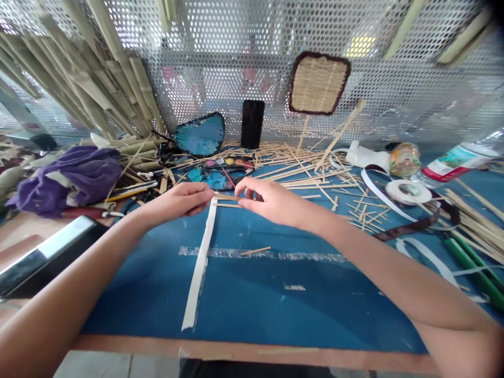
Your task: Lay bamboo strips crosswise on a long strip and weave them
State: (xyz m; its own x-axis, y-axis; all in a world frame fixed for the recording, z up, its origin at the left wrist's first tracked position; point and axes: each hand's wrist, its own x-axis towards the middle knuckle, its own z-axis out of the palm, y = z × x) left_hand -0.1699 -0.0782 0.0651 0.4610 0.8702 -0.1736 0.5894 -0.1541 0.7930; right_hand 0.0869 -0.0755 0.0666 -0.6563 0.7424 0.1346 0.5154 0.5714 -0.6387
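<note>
A thin bamboo strip (227,197) spans the gap between my two hands, lying crosswise at the top of a white tape strip (201,257) on the blue table. My left hand (188,199) is closed, its thumb and fingertips at the strip's left end. Curled fingers of my right hand (262,198) pinch the same strip near its right end; the exact contact is partly hidden. Just below it lies a second bamboo strip (228,206), its left end on the tape. Closer to me, a short loose bamboo piece (255,251) rests across clear tape.
Bamboo strips (311,176) are scattered behind my hands. A tape roll (408,192) and bottle (459,164) stand right. On the left are a purple cloth (74,178) and a black box-like object (51,257). A phone (252,125) and woven fan (319,83) lean against the perforated metal.
</note>
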